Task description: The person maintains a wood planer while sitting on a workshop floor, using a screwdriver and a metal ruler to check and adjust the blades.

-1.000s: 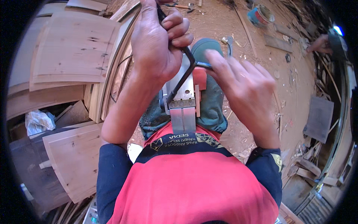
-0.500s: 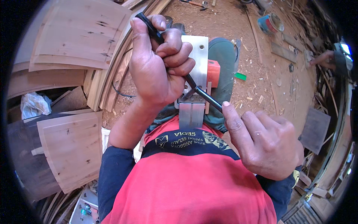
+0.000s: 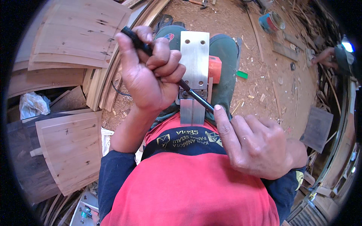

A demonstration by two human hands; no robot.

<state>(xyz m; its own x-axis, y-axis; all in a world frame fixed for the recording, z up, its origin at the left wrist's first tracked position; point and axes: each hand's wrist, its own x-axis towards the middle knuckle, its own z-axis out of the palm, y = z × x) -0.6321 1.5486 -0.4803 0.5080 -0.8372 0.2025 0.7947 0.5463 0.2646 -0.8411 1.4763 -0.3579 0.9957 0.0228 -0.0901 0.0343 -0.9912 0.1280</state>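
Observation:
An electric planer (image 3: 194,56) lies upturned between my knees, its silver sole plates showing and its orange body (image 3: 214,70) at the right side. Over the gap between the plates slants a black T-handle wrench (image 3: 198,99), from upper left to lower right. My left hand (image 3: 151,73) is closed around the upper part of its bar, with the end sticking out past the thumb. At the bar's lower end is my right hand (image 3: 256,145), index fingertip on the tip and the other fingers curled. Its thumb is hidden beneath, as is the wrench's contact with the planer.
Wooden panels (image 3: 69,145) and long boards (image 3: 107,81) stand at the left, near a white plastic bag (image 3: 34,104). Wood shavings cover the floor, with a blue and red bucket (image 3: 271,22), a green piece (image 3: 242,75) and a hammer (image 3: 198,3). Another person's hand (image 3: 325,57) is at far right.
My left hand has moved left and slightly down with the wrench. My right hand has shifted a little left. More of the planer's sole shows, and the wrench's side stem has dropped from sight.

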